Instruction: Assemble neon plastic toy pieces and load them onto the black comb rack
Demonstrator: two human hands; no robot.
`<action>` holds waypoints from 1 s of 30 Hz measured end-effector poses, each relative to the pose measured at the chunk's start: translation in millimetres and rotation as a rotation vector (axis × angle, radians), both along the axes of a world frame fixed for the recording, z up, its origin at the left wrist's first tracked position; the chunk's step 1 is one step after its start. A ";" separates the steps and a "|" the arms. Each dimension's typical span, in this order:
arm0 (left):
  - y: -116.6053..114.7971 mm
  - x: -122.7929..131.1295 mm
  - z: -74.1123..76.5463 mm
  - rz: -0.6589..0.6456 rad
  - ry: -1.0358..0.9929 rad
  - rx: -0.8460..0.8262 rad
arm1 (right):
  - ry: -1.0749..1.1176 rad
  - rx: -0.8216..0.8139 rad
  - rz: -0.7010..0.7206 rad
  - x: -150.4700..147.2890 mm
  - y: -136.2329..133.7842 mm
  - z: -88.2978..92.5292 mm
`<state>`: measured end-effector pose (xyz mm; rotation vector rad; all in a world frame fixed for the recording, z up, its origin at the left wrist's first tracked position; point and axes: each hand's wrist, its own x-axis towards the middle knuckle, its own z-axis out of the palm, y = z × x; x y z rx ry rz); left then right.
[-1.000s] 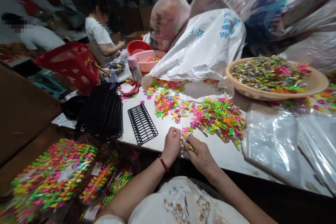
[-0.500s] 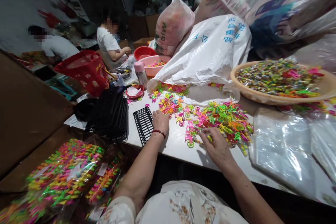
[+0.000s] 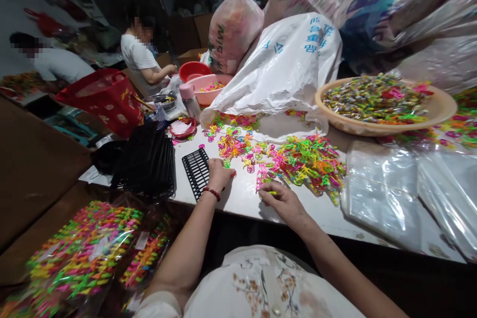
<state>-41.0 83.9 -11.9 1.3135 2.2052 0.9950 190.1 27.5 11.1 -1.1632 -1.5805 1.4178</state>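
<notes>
i see my left hand (image 3: 220,173) lying knuckles up on the white table (image 3: 244,199) near its front edge. its fingers are curled together beside the right side of a black grid tray (image 3: 197,173), and i cannot tell whether they grip anything. a red bead bracelet (image 3: 211,192) circles that wrist. my right hand (image 3: 283,200) rests a little to the right, also by the front edge, thumb and forefinger pinching a small yellow-green piece (image 3: 272,192). just behind it a heap of neon plastic pieces (image 3: 307,161) spreads toward the middle of the table. a tan basin (image 3: 439,109) full of coloured bits sits near the far right. a white sack (image 3: 283,64) slumps behind the heap, and clear bags (image 3: 380,194) lie at the front right. off the left corner lie sealed packs (image 3: 74,258) of the same colours.
</notes>
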 end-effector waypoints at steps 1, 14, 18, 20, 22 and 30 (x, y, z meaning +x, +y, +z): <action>-1.5 0.0 0.9 -0.023 -0.001 -0.009 | 0.030 0.003 -0.008 -0.9 0.1 -2.4; -30.7 24.5 -1.6 -0.237 -0.766 0.232 | 0.119 -0.119 -0.030 -4.4 -6.1 -5.1; -43.6 32.7 -0.2 -0.273 -0.859 0.293 | 0.118 -0.080 -0.076 -3.6 -3.6 -7.9; -50.8 35.8 3.4 -0.310 -0.850 0.292 | 0.134 -0.074 -0.076 -4.2 -3.1 -9.7; -58.1 38.7 7.6 -0.367 -0.864 0.227 | 0.129 -0.062 -0.060 -4.6 -3.6 -10.3; -81.9 53.1 26.5 -0.552 -1.183 0.107 | -0.008 0.115 -0.083 -3.1 -8.8 -1.9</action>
